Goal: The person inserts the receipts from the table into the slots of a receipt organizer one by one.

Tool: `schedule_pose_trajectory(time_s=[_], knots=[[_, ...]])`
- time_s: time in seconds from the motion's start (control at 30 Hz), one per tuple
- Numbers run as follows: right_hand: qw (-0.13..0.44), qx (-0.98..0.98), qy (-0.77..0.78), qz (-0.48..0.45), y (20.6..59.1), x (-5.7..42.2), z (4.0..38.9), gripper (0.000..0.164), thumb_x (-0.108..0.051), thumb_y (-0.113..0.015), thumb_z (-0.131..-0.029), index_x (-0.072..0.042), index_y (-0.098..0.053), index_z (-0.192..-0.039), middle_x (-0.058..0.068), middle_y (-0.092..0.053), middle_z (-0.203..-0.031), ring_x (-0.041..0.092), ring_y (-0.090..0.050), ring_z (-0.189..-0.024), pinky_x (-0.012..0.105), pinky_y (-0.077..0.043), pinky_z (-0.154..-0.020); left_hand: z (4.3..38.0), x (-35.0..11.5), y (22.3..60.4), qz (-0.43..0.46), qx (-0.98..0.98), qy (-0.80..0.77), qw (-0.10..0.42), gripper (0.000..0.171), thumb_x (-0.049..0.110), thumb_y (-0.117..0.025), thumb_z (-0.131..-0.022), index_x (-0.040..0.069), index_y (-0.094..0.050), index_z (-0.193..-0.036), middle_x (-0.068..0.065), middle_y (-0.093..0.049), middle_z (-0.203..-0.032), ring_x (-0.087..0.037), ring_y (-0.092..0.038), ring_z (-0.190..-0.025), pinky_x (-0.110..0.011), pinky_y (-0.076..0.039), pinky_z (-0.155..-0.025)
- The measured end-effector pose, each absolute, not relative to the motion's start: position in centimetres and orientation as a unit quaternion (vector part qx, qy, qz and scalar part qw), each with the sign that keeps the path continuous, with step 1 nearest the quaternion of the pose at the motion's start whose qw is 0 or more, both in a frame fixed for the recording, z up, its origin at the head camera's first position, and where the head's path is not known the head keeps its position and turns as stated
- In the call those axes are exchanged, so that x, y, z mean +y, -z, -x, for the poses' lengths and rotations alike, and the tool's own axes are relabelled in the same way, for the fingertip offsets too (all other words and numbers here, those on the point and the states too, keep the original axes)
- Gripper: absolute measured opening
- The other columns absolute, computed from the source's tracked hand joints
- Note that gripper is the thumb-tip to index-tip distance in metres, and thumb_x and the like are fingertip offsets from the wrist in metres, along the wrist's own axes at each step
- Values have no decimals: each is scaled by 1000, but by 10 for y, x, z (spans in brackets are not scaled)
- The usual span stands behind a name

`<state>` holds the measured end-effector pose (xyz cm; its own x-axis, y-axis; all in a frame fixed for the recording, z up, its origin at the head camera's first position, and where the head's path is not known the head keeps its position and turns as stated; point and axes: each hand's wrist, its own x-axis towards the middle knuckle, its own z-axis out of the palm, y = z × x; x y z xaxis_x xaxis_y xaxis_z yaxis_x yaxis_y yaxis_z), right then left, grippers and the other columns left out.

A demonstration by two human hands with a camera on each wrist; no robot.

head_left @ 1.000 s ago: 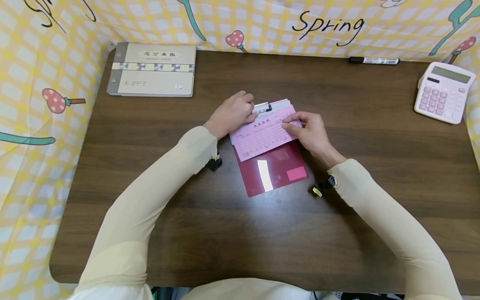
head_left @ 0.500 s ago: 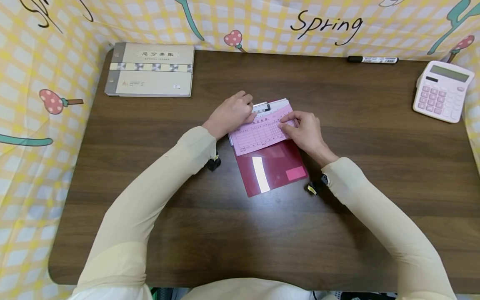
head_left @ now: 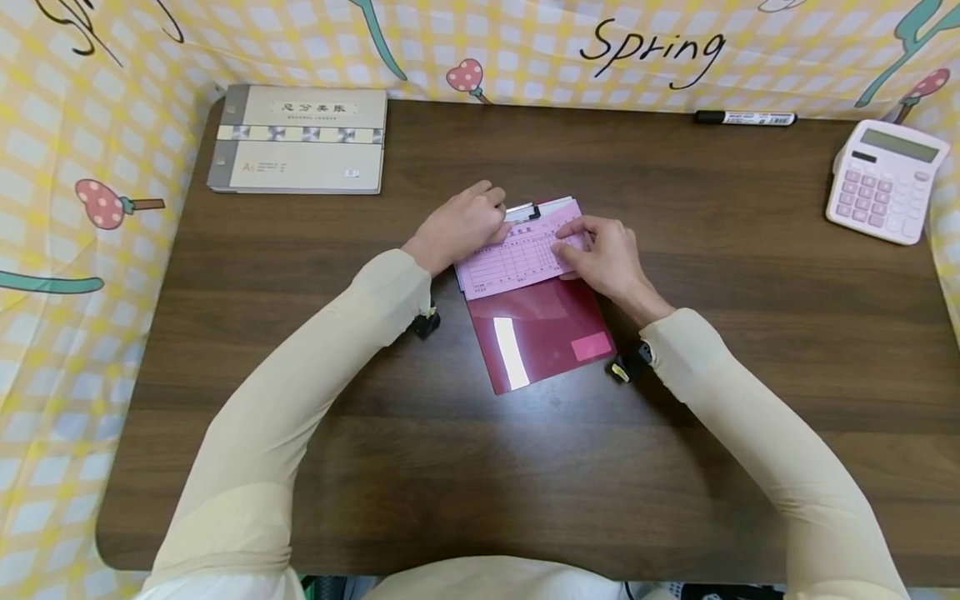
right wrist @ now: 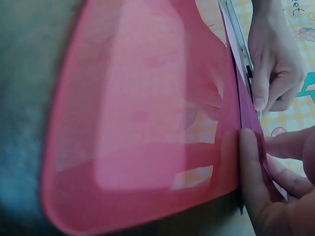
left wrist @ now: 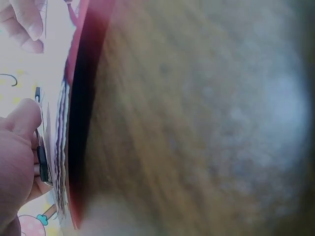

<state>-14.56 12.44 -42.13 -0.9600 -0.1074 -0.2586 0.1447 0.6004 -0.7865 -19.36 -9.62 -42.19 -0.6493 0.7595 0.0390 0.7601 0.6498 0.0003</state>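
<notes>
A dark red clipboard (head_left: 540,329) lies slightly turned at the middle of the table. Its metal clip (head_left: 525,213), with black ends, is at the far edge, over a stack of white papers (left wrist: 61,142). My left hand (head_left: 463,223) holds the clip, its fingers curled and the thumb along the paper; part of the clip is hidden behind it. On the stack lies a pink printed form (head_left: 513,262), covering the upper part of the board. My right hand (head_left: 603,254) pinches the form's right edge between thumb and fingers. In the right wrist view, the glossy red board (right wrist: 138,118) fills the middle.
A grey ledger book (head_left: 303,142) lies at the back left of the brown table (head_left: 420,492). At the back right are a black-capped marker (head_left: 746,118) and a white-pink calculator (head_left: 887,182). A yellow checkered cloth (head_left: 525,42) borders the table.
My right hand has drawn the pink form away from me and a little left, so more of the red board shows below it. My left hand stays at the clip.
</notes>
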Motion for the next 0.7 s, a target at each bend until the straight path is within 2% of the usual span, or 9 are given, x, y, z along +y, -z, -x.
schedule_pose_trajectory(time_s=[0.3, 0.7], knots=[[188, 849, 494, -8, 419, 128, 150, 27, -12, -68, -89, -6, -65, -115, 16, -60, -106, 22, -73, -72, 35, -58, -55, 195, -97, 424, 426, -904, 0, 35, 33, 16, -49, -100, -9, -70, -101, -21, -66, -101, -33, -55, -91, -40, -48, -87], [210, 825, 525, -9, 420, 129, 154, 41, -8, -71, -86, -6, -58, -124, 20, -57, -109, 22, -72, -67, 37, -58, -57, 194, -97, 423, 424, -905, 3, 35, 34, 17, -48, -100, -10, -69, -102, -21, -66, -103, -34, -57, -95, -41, -46, -93]])
